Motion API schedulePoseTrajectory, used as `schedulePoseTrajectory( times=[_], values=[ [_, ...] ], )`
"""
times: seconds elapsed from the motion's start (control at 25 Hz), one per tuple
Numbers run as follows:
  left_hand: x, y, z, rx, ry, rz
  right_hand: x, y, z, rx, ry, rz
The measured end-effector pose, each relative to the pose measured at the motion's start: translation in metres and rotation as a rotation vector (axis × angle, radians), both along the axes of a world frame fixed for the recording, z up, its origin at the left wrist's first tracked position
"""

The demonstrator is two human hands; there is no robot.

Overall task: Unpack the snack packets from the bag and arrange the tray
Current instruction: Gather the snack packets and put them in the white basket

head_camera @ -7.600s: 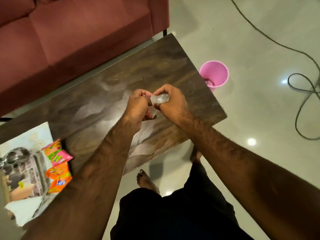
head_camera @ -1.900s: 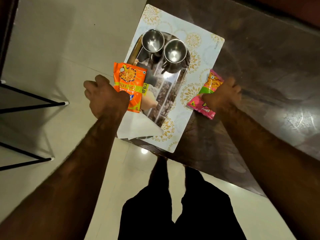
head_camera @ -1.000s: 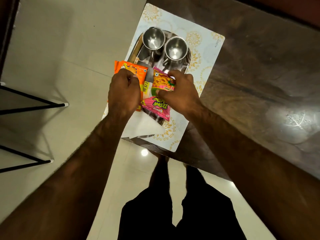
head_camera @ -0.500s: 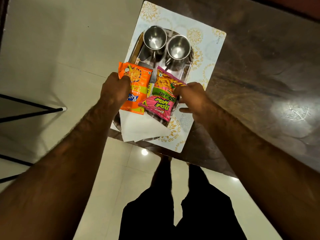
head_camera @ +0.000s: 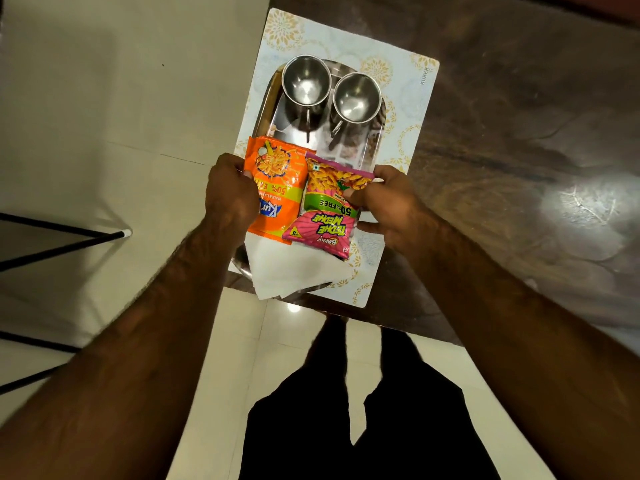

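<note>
An orange snack packet (head_camera: 277, 188) and a pink snack packet (head_camera: 325, 209) lie side by side across the middle of a shiny steel tray (head_camera: 268, 109). My left hand (head_camera: 230, 195) grips the orange packet's left edge. My right hand (head_camera: 388, 202) pinches the pink packet's upper right corner. Two steel mugs (head_camera: 304, 84) (head_camera: 356, 98) stand at the tray's far end. A folded white napkin (head_camera: 294, 268) lies at the near end, partly under the packets.
The tray rests on a pale patterned placemat (head_camera: 412, 109) at the left end of a dark wooden table (head_camera: 519, 133). Tiled floor (head_camera: 121, 98) lies to the left, with black metal legs (head_camera: 69, 240) of some furniture. My legs show below the table edge.
Both packets have been brought from outside the tray onto it and now lie side by side; my hands have stayed on them, shifting them slightly nearer the napkin.
</note>
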State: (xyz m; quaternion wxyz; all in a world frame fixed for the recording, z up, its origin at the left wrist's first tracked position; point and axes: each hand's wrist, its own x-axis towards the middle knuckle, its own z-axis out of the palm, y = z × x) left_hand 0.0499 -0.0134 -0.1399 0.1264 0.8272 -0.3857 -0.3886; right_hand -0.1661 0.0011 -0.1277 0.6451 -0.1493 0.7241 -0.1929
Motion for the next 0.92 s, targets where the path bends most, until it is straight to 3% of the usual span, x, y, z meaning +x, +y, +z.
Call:
schedulePoseTrajectory(
  times=[0.44,0.76,0.92],
  values=[
    [-0.111,0.003,0.017,-0.053,0.081,-0.129,-0.107,0.018,0.028,-0.001,0.055,-0.142],
    [-0.174,0.038,-0.015,0.201,0.174,-0.257,-0.176,0.052,-0.004,0.096,0.129,-0.113],
    [-0.185,0.047,-0.026,0.258,0.106,-0.251,-0.183,0.062,-0.024,0.13,0.124,-0.082]
  ],
)
